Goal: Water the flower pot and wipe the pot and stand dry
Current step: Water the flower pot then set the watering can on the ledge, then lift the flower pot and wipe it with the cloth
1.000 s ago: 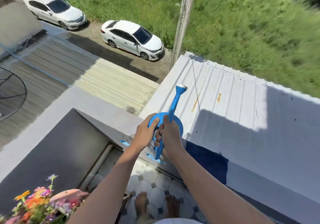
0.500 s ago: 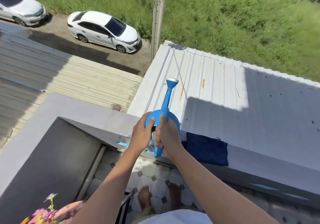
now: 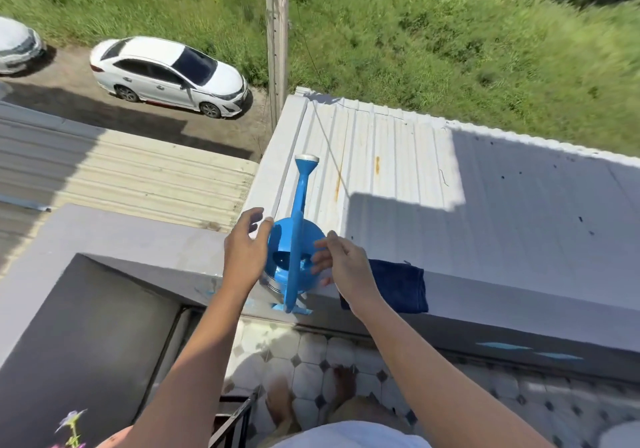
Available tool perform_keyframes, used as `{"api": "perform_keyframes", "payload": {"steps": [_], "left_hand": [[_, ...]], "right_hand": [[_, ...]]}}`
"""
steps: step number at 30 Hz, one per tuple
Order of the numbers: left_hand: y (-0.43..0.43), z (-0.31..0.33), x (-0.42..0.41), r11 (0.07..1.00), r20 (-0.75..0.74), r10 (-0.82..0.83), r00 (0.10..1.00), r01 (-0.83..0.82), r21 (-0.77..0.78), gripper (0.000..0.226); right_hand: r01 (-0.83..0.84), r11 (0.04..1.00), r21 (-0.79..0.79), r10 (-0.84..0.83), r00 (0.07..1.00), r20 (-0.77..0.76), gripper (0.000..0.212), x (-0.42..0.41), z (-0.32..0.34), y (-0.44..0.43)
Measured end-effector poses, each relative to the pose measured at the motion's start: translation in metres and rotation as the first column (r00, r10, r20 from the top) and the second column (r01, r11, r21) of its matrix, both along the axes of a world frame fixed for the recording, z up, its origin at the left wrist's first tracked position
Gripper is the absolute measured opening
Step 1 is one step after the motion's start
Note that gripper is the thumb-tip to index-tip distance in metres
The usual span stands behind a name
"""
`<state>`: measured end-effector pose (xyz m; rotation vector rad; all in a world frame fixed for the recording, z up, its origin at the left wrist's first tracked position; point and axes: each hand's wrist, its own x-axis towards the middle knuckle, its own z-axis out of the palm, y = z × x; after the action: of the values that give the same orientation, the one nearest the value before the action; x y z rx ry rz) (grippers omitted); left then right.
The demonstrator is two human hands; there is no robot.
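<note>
From the head view I see the blue watering can [image 3: 294, 257] standing on the grey parapet ledge [image 3: 156, 243], spout pointing out over the corrugated roof [image 3: 388, 157]. My left hand [image 3: 244, 250] and right hand [image 3: 341, 262] flank it, each grip released, fingers spread. A dark blue cloth [image 3: 398, 285] lies on the ledge just right of the can.

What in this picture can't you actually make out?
- Flower pot: cut off by the head view's bottom edge; only a rim sliver and a blurred flower show. Its stand is hidden.
- Water level in the blue watering can: opening is dark.
- Right hand: motion-blurred fingers.
- Dark blue cloth: partly behind the right forearm.
</note>
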<state>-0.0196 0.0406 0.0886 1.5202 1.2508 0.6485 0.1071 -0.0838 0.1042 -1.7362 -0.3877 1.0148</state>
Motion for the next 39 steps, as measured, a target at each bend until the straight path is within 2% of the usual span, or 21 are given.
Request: {"api": "perform_keyframes", "payload": {"steps": [3,6,10,13,15,16,18,19,21,22,23,24,26,27,30,32,34,37,39], "left_hand": [[-0.003,0.036,0.016,0.981,0.073,0.063,0.995,-0.075,0.18,0.028],[-0.018,0.069,0.046,0.942,0.105,-0.002,0.995,-0.033,0.333,0.021],[-0.057,0.076,0.1,0.924,0.12,-0.121,0.985,0.068,0.377,0.014],[-0.087,0.045,0.137,0.935,-0.012,-0.219,0.976,0.214,0.282,0.007],[-0.102,0.007,0.149,0.94,-0.25,-0.268,0.93,0.31,0.145,0.018],[-0.11,-0.013,0.151,0.943,-0.393,-0.276,0.877,0.325,0.064,0.025],[-0.123,-0.052,0.143,0.945,-0.639,-0.297,0.71,0.313,-0.092,0.042],[-0.129,-0.068,0.135,0.944,-0.704,-0.318,0.635,0.282,-0.172,0.051],[-0.141,-0.089,0.118,0.93,-0.743,-0.364,0.562,0.187,-0.315,0.067],[-0.146,-0.095,0.111,0.914,-0.729,-0.389,0.563,0.136,-0.383,0.075],[-0.15,-0.097,0.107,0.895,-0.69,-0.394,0.607,0.081,-0.44,0.081],[-0.152,-0.097,0.106,0.873,-0.62,-0.368,0.693,0.028,-0.487,0.082],[-0.158,-0.096,0.109,0.844,-0.44,-0.235,0.866,-0.043,-0.535,0.065],[-0.159,-0.096,0.111,0.849,-0.386,-0.179,0.905,-0.056,-0.525,0.055],[-0.16,-0.087,0.114,0.855,-0.276,-0.072,0.958,-0.084,-0.512,0.038],[-0.161,-0.079,0.114,0.812,-0.135,-0.027,0.99,-0.057,-0.581,0.038],[-0.163,-0.064,0.112,0.787,-0.055,0.006,0.998,-0.039,-0.615,0.038],[-0.168,-0.048,0.1,0.798,-0.038,0.136,0.99,-0.132,-0.588,0.028],[-0.174,-0.042,0.078,0.785,-0.046,0.271,0.961,-0.249,-0.567,0.029]], "right_hand": [[0.052,0.999,0.01,-0.053,0.998,0.047,0.036,0.035,-0.006,-0.022],[0.082,0.996,-0.035,-0.078,0.992,0.097,0.023,0.072,-0.016,-0.041],[0.06,0.986,-0.153,-0.03,0.981,0.192,0.018,0.116,-0.039,-0.07],[-0.011,0.97,-0.244,0.08,0.958,0.277,0.018,0.141,-0.061,-0.091],[-0.077,0.957,-0.281,0.172,0.928,0.331,0.016,0.147,-0.073,-0.102],[-0.111,0.951,-0.29,0.213,0.913,0.347,0.014,0.151,-0.079,-0.107],[-0.173,0.937,-0.303,0.282,0.887,0.366,0.012,0.153,-0.089,-0.116],[-0.207,0.928,-0.31,0.318,0.873,0.37,0.013,0.154,-0.093,-0.119],[-0.266,0.913,-0.31,0.376,0.844,0.382,0.014,0.155,-0.099,-0.123],[-0.293,0.907,-0.304,0.4,0.825,0.398,0.014,0.156,-0.103,-0.124],[-0.318,0.898,-0.303,0.425,0.803,0.418,0.014,0.155,-0.105,-0.125],[-0.341,0.891,-0.299,0.445,0.784,0.433,0.015,0.155,-0.107,-0.126],[-0.409,0.86,-0.304,0.508,0.739,0.443,0.023,0.152,-0.106,-0.127],[-0.443,0.837,-0.32,0.546,0.707,0.449,0.03,0.15,-0.105,-0.127],[-0.51,0.746,-0.428,0.665,0.557,0.497,0.057,0.143,-0.103,-0.127],[-0.499,0.734,-0.461,0.679,0.524,0.515,0.067,0.136,-0.102,-0.128],[-0.489,0.763,-0.423,0.646,0.542,0.538,0.063,0.127,-0.103,-0.128],[-0.539,0.805,-0.25,0.579,0.619,0.531,0.043,0.112,-0.102,-0.125],[-0.619,0.767,-0.168,0.607,0.614,0.504,0.037,0.093,-0.099,-0.119]]}}
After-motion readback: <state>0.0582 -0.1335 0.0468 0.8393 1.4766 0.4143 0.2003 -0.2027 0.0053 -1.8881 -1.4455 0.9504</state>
